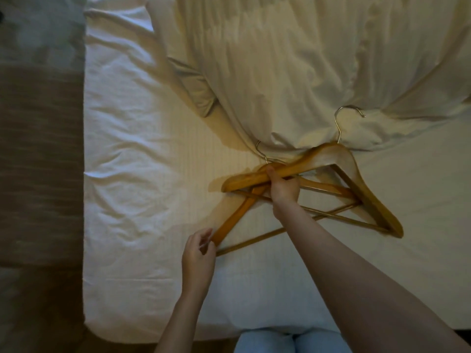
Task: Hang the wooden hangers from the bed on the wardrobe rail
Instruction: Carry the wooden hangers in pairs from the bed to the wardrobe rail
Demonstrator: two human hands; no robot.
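Two wooden hangers with metal hooks lie crossed on the white bed sheet point(132, 174). The upper hanger point(356, 179) has its hook pointing up toward the duvet. The lower hanger point(237, 215) lies under it, its hook partly hidden by the duvet edge. My right hand point(283, 187) is shut on the left arm of the upper hanger where the two cross. My left hand point(198, 253) touches the lower-left end of the lower hanger, fingers curled around its tip. The wardrobe rail is out of view.
A rumpled cream duvet point(293, 67) covers the far half of the bed. Brown carpet point(38, 161) runs along the bed's left side. My knees in light jeans point(293, 342) press against the near bed edge.
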